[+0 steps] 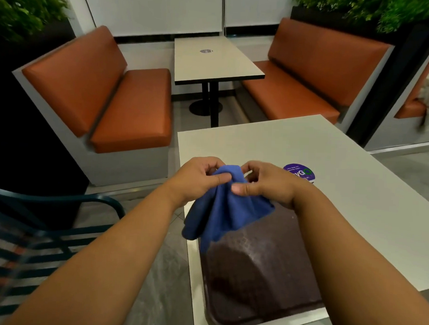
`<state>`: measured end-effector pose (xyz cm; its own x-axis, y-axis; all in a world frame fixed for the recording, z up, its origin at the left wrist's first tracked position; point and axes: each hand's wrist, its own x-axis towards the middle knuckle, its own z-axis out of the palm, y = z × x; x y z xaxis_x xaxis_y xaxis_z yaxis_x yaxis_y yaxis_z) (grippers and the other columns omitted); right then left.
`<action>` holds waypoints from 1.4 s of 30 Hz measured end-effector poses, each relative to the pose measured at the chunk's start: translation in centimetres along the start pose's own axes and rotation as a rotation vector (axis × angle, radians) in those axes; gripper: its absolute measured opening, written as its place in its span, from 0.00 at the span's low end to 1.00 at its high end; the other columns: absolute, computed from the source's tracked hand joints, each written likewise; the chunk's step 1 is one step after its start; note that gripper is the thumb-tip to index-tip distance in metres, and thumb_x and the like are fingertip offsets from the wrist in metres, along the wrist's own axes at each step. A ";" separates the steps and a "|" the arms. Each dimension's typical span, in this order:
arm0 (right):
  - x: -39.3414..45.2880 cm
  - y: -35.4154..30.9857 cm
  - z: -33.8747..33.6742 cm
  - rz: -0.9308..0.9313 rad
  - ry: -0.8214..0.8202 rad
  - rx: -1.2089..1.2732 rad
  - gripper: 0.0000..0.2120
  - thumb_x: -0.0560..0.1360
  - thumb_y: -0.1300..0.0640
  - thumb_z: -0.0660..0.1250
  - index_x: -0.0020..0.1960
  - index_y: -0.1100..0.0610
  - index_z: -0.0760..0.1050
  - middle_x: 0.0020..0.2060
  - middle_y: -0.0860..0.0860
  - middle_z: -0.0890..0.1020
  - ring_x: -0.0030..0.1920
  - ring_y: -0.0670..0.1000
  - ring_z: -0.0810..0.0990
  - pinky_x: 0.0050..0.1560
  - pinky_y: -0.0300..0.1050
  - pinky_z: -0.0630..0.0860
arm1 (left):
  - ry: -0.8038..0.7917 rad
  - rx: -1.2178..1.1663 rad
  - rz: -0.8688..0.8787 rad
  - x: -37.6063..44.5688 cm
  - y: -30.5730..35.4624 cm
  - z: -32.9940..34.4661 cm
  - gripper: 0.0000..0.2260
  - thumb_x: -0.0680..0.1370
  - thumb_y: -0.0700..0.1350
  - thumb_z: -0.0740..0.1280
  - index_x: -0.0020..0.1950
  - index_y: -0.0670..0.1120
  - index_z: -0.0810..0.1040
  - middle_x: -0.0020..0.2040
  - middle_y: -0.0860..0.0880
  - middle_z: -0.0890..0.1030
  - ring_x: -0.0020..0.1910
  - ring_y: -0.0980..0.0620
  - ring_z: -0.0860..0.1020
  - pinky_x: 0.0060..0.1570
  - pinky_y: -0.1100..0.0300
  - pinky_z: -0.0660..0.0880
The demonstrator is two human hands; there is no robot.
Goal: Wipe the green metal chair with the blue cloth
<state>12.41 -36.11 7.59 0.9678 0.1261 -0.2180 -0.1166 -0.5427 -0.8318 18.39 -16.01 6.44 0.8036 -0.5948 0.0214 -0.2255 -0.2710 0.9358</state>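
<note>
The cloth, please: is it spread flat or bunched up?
Bunched: both hands pinch the cloth at its top, and it hangs in folds above the tray.

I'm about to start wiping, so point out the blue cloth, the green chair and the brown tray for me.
blue cloth (227, 209), head view, middle of the hanging fabric.
green chair (68, 199), head view, curved top rail.
brown tray (265, 268), head view, bare textured surface.

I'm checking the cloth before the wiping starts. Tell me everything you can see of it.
The cloth is plain blue, soft and matte, like microfibre. It is bunched, not spread flat: its top is gathered between both hands, the left hand pinching one side and the right hand the other. The rest hangs down in loose folds over the near table's edge and the dark brown tray. Whether it touches the tray cannot be told. It is not on the chair.
</note>
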 end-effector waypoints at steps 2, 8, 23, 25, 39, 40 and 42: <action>0.0 1.5 0.4 0.063 -0.086 -0.138 0.16 0.66 0.49 0.77 0.47 0.58 0.78 0.39 0.55 0.81 0.39 0.52 0.78 0.44 0.50 0.76 | 0.019 -0.037 -0.037 -0.1 -0.3 0.0 0.03 0.76 0.43 0.69 0.43 0.46 0.80 0.40 0.45 0.78 0.41 0.51 0.75 0.47 0.53 0.74; 0.3 3.5 1.6 -0.035 0.259 -0.050 0.02 0.73 0.63 0.66 0.44 0.57 0.75 0.37 0.51 0.79 0.37 0.52 0.76 0.38 0.42 0.74 | 0.228 -0.075 -0.096 0.3 -2.4 0.3 0.02 0.75 0.41 0.70 0.43 0.45 0.80 0.40 0.46 0.78 0.41 0.50 0.75 0.47 0.54 0.74; -2.3 12.0 5.8 0.195 -0.266 -0.560 0.09 0.71 0.62 0.68 0.48 0.50 0.79 0.49 0.52 0.80 0.50 0.52 0.78 0.56 0.53 0.77 | -0.345 0.561 -0.280 -5.3 -11.2 8.5 0.11 0.72 0.41 0.69 0.37 0.55 0.70 0.39 0.53 0.74 0.39 0.54 0.74 0.35 0.66 0.68; -2.2 12.1 5.9 0.232 -0.315 -0.555 0.08 0.72 0.62 0.68 0.48 0.51 0.78 0.49 0.53 0.80 0.50 0.54 0.79 0.55 0.53 0.78 | -0.385 0.527 -0.308 -5.4 -11.0 8.7 0.10 0.72 0.41 0.68 0.39 0.54 0.69 0.39 0.53 0.74 0.38 0.55 0.73 0.36 0.66 0.68; -0.3 13.6 9.5 0.210 -0.245 -0.814 0.25 0.75 0.53 0.66 0.70 0.41 0.65 0.70 0.52 0.65 0.69 0.58 0.64 0.65 0.61 0.67 | -0.106 0.721 -0.453 -4.2 -11.1 7.8 0.23 0.73 0.43 0.64 0.69 0.48 0.66 0.66 0.46 0.68 0.61 0.46 0.71 0.58 0.53 0.73; 0.1 13.6 9.6 0.247 -0.285 -0.813 0.26 0.76 0.54 0.66 0.71 0.40 0.64 0.71 0.52 0.64 0.70 0.58 0.63 0.65 0.62 0.67 | -0.115 0.745 -0.439 -4.2 -11.4 7.7 0.24 0.74 0.43 0.64 0.69 0.48 0.66 0.67 0.46 0.67 0.63 0.46 0.70 0.60 0.53 0.72; 1.1 12.2 9.5 0.256 -0.281 -0.854 0.26 0.76 0.54 0.65 0.71 0.40 0.63 0.71 0.53 0.64 0.68 0.60 0.67 0.65 0.62 0.67 | -0.094 0.841 -0.413 -4.2 -10.8 7.6 0.27 0.75 0.46 0.64 0.74 0.48 0.61 0.74 0.46 0.59 0.71 0.45 0.62 0.67 0.50 0.65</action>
